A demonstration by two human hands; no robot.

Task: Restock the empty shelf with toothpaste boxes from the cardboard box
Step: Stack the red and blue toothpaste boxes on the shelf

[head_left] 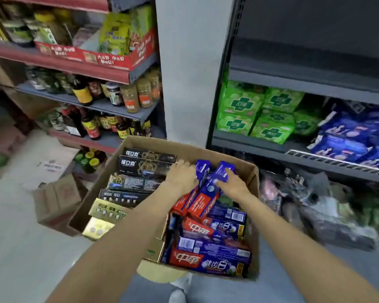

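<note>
An open cardboard box (247, 171) sits on the floor, full of toothpaste boxes: black and gold ones (140, 182) on its left side, red-and-blue ones (210, 256) on its right. My left hand (182, 177) grips the top of one tilted red-and-blue box (200, 171). My right hand (232, 182) closes on a second tilted red-and-blue box (222, 170) beside it. Both boxes are still inside the carton. The empty dark shelf (315, 55) is at the upper right.
Below the empty shelf are green packs (258, 112) and blue packs (348, 136). Bottles and jars (127, 95) fill the left shelving. A small carton (57, 200) lies on the floor at left. Dark wrapped goods (315, 206) sit right of the box.
</note>
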